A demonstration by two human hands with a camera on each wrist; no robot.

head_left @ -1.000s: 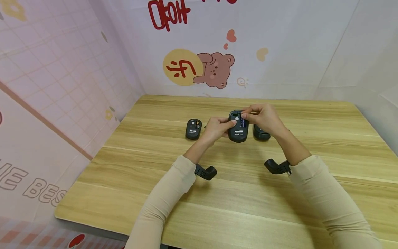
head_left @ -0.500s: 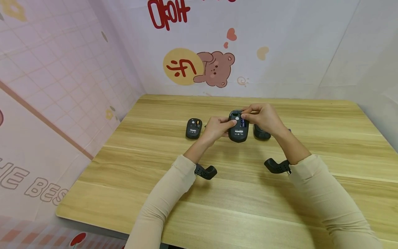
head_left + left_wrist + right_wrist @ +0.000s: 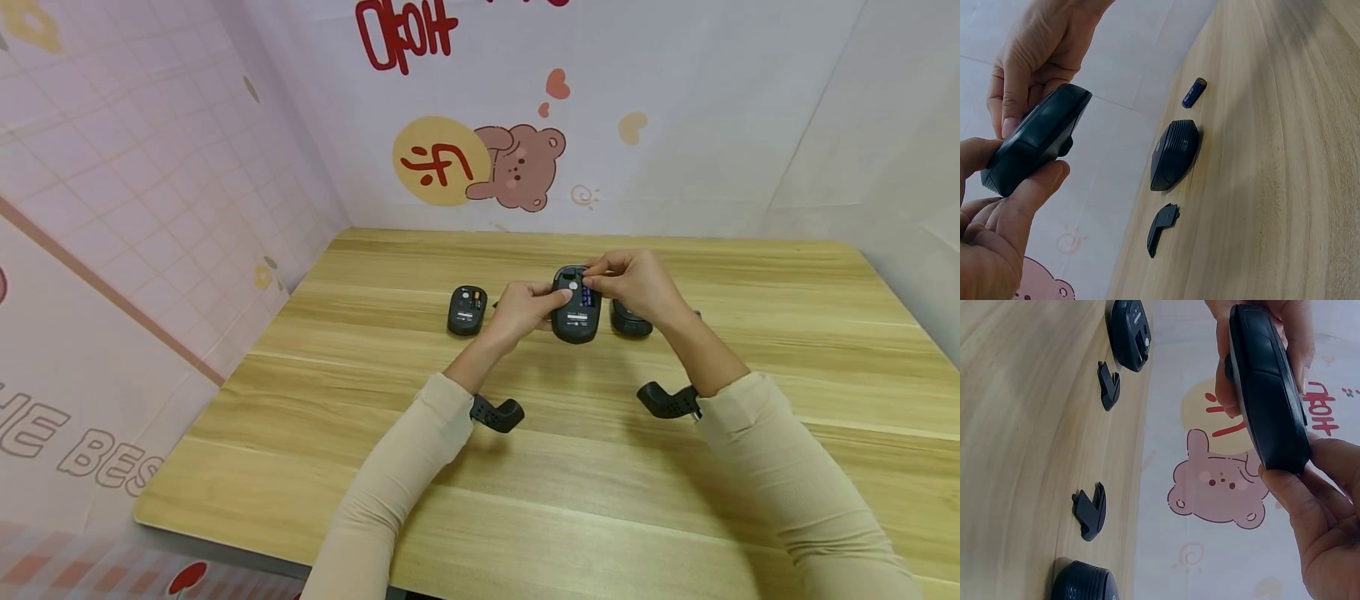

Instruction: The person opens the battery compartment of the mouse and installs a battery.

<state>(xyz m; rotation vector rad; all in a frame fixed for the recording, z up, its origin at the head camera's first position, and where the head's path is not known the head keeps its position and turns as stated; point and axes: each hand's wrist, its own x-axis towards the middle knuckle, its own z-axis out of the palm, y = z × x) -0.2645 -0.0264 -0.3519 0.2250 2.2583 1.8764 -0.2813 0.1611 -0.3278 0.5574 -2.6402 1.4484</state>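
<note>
In the head view, a dark computer mouse (image 3: 576, 332) is held underside up above the table. My left hand (image 3: 517, 310) grips its left side, thumb across the underside and fingers beneath. A blue-purple battery (image 3: 588, 295) lies in the uncovered battery slot on the right of the underside. My right hand (image 3: 636, 285) pinches the mouse's front end, with the thumb at the battery's upper end. From the right wrist camera, finger and thumb sit around the end of the mouse (image 3: 1272, 406). My fingers hide part of the slot.
A second mouse (image 3: 467, 315), underside up with a battery (image 3: 476, 298) in it, lies left. A third mouse (image 3: 630, 323) sits right, with a loose blue battery (image 3: 1194, 93) beyond it. Two battery covers (image 3: 1109, 386) lie between these mice. A wall stands behind the table.
My hands stay at nearly the same spot, the held mouse shifting very slightly right. More of the blue-purple battery shows in the slot than a second ago.
</note>
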